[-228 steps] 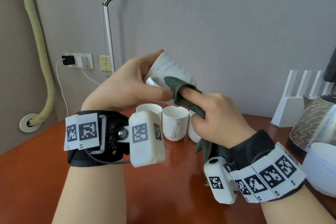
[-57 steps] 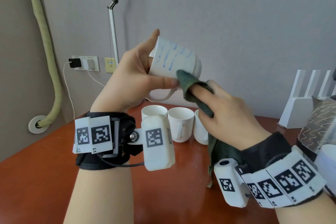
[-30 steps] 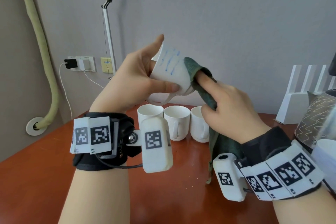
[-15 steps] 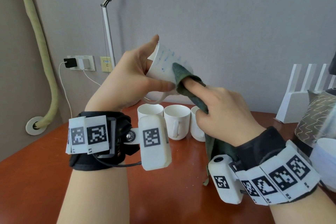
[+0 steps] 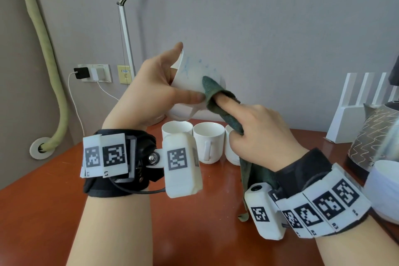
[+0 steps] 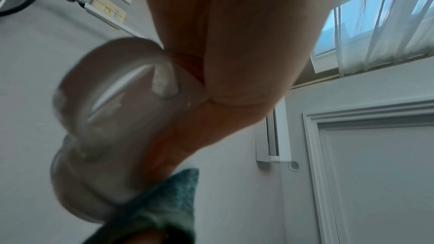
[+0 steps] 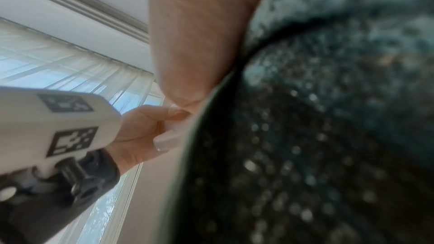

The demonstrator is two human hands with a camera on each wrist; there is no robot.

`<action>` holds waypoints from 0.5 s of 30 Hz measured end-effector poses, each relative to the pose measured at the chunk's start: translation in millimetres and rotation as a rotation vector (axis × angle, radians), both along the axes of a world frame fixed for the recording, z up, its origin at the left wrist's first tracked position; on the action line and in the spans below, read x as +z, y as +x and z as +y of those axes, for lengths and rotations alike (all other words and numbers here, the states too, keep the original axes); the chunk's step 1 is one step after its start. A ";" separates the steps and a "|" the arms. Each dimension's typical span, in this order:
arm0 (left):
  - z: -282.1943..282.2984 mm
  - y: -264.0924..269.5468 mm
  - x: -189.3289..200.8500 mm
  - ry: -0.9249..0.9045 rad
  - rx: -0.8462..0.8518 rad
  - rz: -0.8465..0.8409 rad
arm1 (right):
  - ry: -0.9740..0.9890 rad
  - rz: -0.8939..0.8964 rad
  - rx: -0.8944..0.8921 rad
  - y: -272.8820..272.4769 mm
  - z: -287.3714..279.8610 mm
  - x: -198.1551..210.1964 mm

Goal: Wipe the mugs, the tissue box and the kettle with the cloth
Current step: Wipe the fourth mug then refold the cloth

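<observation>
Both grips closed: left hand (image 5: 151, 90) clasps raised mug (image 5: 194, 75); right hand (image 5: 259, 134) pinches cloth (image 5: 212, 90) against it.

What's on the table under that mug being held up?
Under the raised mug stand three white mugs in a row on the table. The right hand and the cloth cover most of the third.

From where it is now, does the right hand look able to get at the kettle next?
Probably yes. The right hand, gripping the cloth, is up at the held mug; the kettle stands on the table to its right, nothing between them.
</observation>
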State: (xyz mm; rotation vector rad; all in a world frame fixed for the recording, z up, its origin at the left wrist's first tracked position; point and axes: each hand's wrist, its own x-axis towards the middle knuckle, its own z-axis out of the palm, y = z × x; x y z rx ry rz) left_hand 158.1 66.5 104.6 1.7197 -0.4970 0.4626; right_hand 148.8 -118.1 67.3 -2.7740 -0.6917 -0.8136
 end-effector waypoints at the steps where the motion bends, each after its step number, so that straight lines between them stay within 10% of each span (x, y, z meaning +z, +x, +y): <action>1: 1.4 0.4 -0.1 0.003 0.007 -0.002 | -0.006 -0.004 0.019 0.6 1.2 -1.7; 6: 1.4 -2.4 2.3 0.311 -0.002 0.060 | 0.054 -0.026 0.114 1.6 4.3 -6.1; 15: -6.3 -5.7 3.8 0.335 -0.004 0.061 | 0.060 -0.016 -0.041 -4.3 -5.6 9.1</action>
